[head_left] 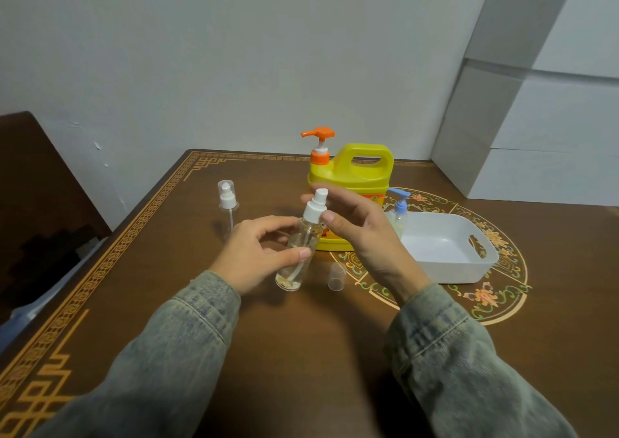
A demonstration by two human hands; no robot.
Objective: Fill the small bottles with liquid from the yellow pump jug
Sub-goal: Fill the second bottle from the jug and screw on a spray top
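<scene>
Here the left hand [254, 253] is gripping the body of a clear, smooth plastic spray bottle [298, 253] above the middle of the desk [167, 270], tilting it toward the person, while the right hand [355, 233] is pinching its white ribbed sprayer top [316, 204], probably to twist it off for filling. The bottle's clear cap [336, 276] is lying beside it. The glossy yellow jug [351, 183] with its orange pump [320, 139] is standing just behind, near the far edge, within easy reach, between a second clear bottle [227, 203] and a white tray [449, 250].

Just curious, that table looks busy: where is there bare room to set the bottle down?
Bare wood lies between the capped spray bottle and the table's left edge, and near, between the sleeves. It is crowded around the yellow pump jug, white tray and loose clear cap.
</scene>
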